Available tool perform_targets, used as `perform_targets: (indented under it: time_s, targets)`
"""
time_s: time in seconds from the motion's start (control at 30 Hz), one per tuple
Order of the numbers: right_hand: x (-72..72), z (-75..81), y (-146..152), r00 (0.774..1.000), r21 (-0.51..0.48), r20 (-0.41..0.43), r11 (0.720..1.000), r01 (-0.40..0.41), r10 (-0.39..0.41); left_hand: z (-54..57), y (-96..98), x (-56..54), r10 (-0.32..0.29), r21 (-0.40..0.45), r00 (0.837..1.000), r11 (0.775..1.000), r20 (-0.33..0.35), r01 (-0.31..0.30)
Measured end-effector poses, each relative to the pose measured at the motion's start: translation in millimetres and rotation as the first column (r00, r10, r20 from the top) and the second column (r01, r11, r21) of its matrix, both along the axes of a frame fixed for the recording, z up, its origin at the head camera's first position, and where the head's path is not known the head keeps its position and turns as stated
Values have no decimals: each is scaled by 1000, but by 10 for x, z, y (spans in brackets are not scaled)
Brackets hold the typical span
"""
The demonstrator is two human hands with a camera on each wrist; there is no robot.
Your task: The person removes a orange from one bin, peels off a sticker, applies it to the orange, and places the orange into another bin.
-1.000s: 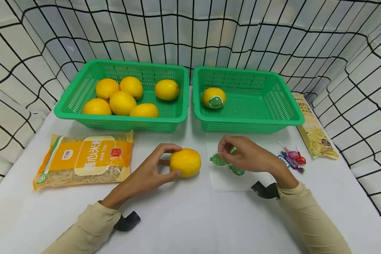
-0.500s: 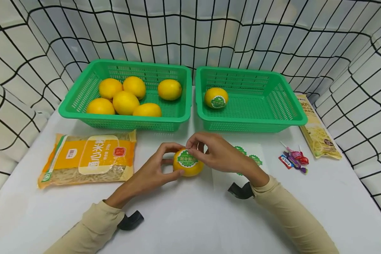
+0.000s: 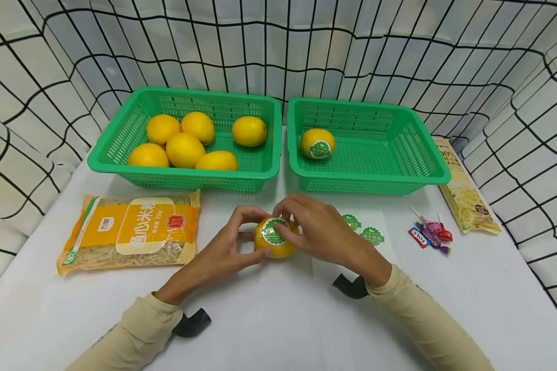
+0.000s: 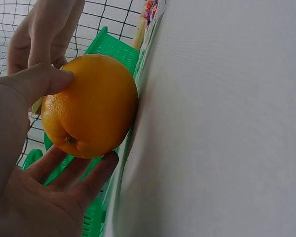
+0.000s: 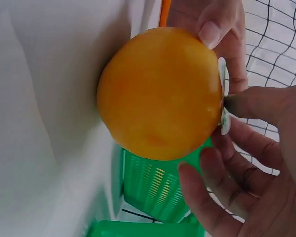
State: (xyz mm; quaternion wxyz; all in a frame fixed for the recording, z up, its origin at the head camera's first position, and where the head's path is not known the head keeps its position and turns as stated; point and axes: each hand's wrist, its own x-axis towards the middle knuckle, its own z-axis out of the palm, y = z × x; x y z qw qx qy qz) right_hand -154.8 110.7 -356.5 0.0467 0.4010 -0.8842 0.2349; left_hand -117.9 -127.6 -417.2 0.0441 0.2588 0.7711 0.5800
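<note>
Sticker sheet [image 3: 375,216]: our landmark, flat on the white surface [image 3: 260,319].
Held fruit [image 3: 278,250]: just left of the sheet, apparently resting on the surface.
Left hand [image 3: 220,251]: our grip is grasping the held fruit from its left side, thumb nearest us, fingers behind.
Right hand [image 3: 315,226]: as far as we can tell, our grip is pinching the edge of the green sticker [image 3: 271,234], thumb on its face and fingers curled.
Sticker contact: it lies against the held fruit, but the right wrist view suggests its rim stands slightly off the skin.
Pressing well: we should hold the fruit from rolling, press the sticker's middle first, then smooth outward so the curve traps no wrinkles.
Letting go: we would free the pinched edge gently, lest the sticker lift with the thumb.
Left basket [image 3: 183,173]: behind and left of the sheet, carrying six plain fruits [image 3: 184,150].
Right basket [image 3: 369,179]: behind the sheet, with one labelled fruit [image 3: 310,140].
</note>
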Motion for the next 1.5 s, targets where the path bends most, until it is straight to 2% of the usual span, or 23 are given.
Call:
perform_targets:
  time_s: [0.13, 0.3, 0.4, 0.57, 0.8, 1.0, 1.07, 1.17, 1.4, 1.5]
  targets:
    - [56, -2, 1, 990, 60, -138, 997, 41, -32, 4, -5, 6, 12, -10, 1000, 1000, -4, -12]
    - [86, -12, 11, 966, 5, -257, 1000, -8, 9, 9, 0, 11, 22, -16, 1000, 1000, 14, -22]
    - [90, -36, 30, 960, -21, -278, 999, -44, 37, 10, 3, 15, 26, -13, 1000, 1000, 14, -26]
    - [114, -82, 98, 956, -28, -292, 999, -42, 32, 13, 43, 21, 56, 4, 998, 998, 18, -56]
    - [139, -96, 193, 928, -40, -369, 997, -68, 48, 36, 119, 21, 119, 40, 992, 992, 33, -120]
    - [122, -87, 214, 945, -42, -323, 997, -72, 55, 35, 82, 32, 126, 40, 991, 991, 52, -128]
    - [124, -97, 198, 944, -52, -324, 996, -76, 55, 38, 72, 40, 128, 39, 990, 991, 59, -131]
    - [137, -128, 165, 933, -62, -356, 995, -78, 51, 45, 65, 53, 137, 53, 988, 989, 73, -141]
    - [172, -148, 143, 875, -34, -481, 996, -84, 57, 49, 66, 56, 182, 84, 977, 978, 113, -192]
    - [193, -150, 134, 876, -27, -481, 998, -63, 43, 52, 66, 58, 199, 80, 973, 975, 121, -209]
